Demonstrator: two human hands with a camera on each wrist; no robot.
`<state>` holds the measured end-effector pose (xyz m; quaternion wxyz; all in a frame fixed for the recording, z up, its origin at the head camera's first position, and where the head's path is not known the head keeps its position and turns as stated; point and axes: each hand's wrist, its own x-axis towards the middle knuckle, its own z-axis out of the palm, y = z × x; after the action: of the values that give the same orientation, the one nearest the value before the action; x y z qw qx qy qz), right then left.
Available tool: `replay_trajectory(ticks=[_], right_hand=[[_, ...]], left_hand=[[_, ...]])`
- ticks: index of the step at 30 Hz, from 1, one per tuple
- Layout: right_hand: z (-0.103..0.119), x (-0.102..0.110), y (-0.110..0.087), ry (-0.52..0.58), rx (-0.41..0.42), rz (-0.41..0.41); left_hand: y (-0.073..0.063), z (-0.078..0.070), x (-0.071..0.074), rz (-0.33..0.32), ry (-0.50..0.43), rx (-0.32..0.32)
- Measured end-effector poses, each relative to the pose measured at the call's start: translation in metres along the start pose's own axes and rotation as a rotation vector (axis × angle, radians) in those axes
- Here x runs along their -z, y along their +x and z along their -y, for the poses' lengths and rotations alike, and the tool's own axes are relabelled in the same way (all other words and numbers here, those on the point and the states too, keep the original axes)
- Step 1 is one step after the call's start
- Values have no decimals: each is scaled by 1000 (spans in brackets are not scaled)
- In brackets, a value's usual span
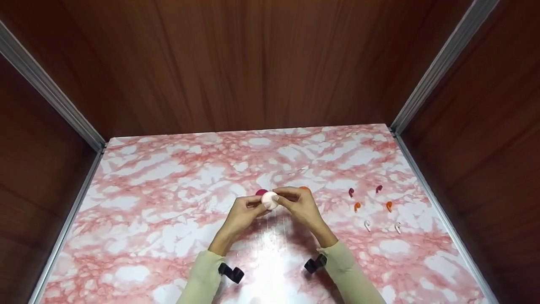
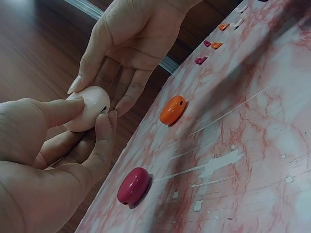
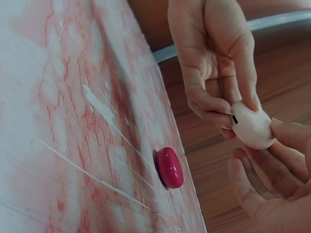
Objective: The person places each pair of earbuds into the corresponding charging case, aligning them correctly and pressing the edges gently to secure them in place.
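Observation:
A rounded white earbud case is held up off the table between both hands. My left hand pinches it with the thumb on one face and fingers at its edge, beside a small dark slot that shows in the left wrist view. From the other side my right hand grips its edge, thumb on the near face and fingers behind. The lid looks closed. Just beyond the hands lie a magenta case and an orange case, both partly hidden in the head view.
To the right on the marbled table lie two magenta earbuds, two orange earbuds and two white earbuds, in rows. Brown wood-grain panels with metal edge strips enclose the back and sides.

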<state>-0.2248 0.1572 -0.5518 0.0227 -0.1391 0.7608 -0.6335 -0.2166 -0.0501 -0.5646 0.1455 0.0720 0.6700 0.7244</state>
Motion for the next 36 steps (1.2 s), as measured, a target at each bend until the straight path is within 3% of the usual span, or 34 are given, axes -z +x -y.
replay_trajectory(ticks=[8, 22, 36], right_hand=[[2, 1, 0, 18, -41, -1], [4, 5, 3, 60, -42, -19], [8, 6, 6, 121, -109, -66]], left_hand=[[0, -2, -2, 0, -7, 28], [3, -2, -5, 4, -17, 44], [3, -7, -7, 32, 22, -2]])
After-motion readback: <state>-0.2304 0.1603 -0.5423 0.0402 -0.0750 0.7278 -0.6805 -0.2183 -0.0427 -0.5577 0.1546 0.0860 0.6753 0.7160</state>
